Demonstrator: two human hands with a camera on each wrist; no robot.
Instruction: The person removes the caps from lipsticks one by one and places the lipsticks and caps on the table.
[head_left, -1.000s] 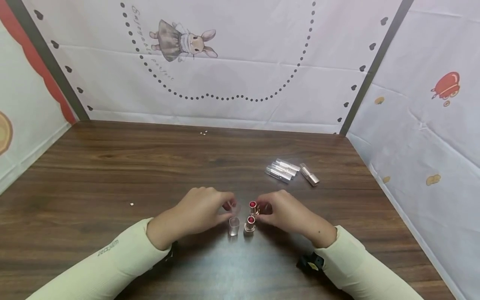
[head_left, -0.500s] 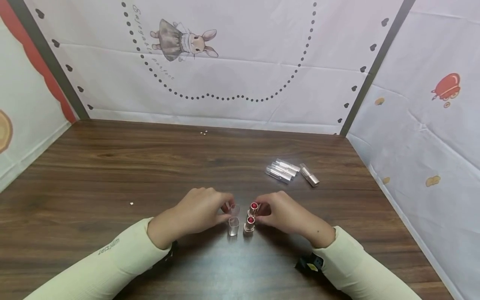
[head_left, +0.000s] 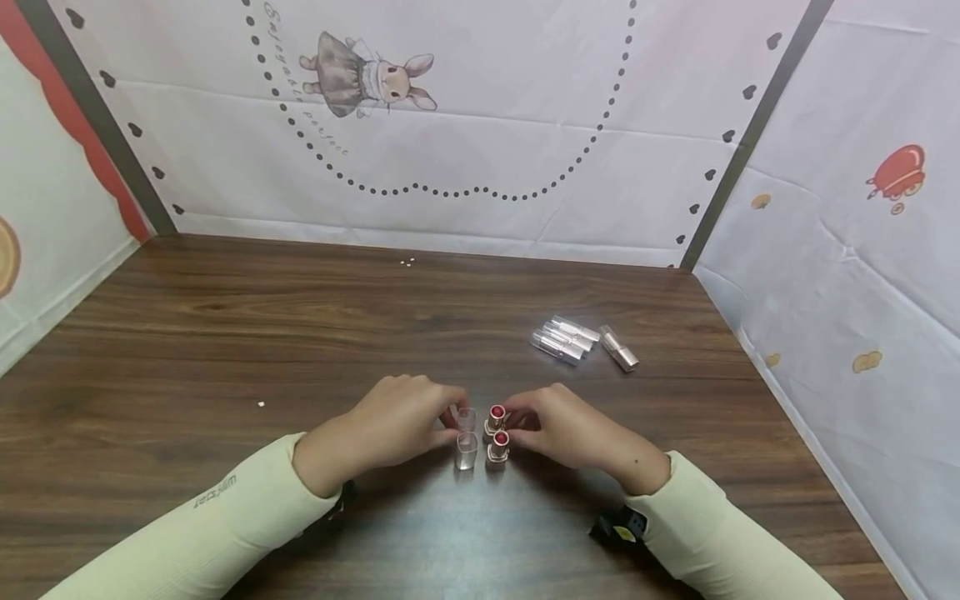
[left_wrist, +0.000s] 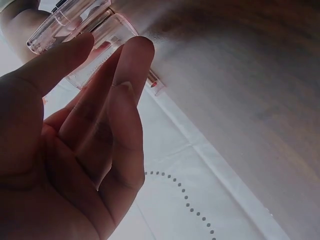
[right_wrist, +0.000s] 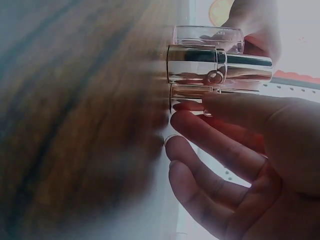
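Two uncapped lipsticks with red tips stand upright on the table, one behind the other. My right hand (head_left: 566,425) pinches the rear lipstick (head_left: 496,420) between thumb and fingers. Just in front of it stands the nearer lipstick (head_left: 498,450), its gold case (right_wrist: 195,65) shiny in the right wrist view. To their left are two clear caps, also one behind the other. Thumb and fingertips of my left hand (head_left: 397,421) pinch the rear cap (head_left: 466,418). The front cap (head_left: 467,454) stands by itself, mouth up.
Several capped lipsticks (head_left: 566,340) lie side by side at the back right, with one more lipstick (head_left: 618,350) lying at an angle beside them. Small white bits (head_left: 407,262) dot the table's far edge. A printed cloth (head_left: 480,150) walls the table.
My right hand has slid the rear lipstick a little to the left, behind the front one. The rear cap in my left hand has shifted slightly left, behind the front cap.
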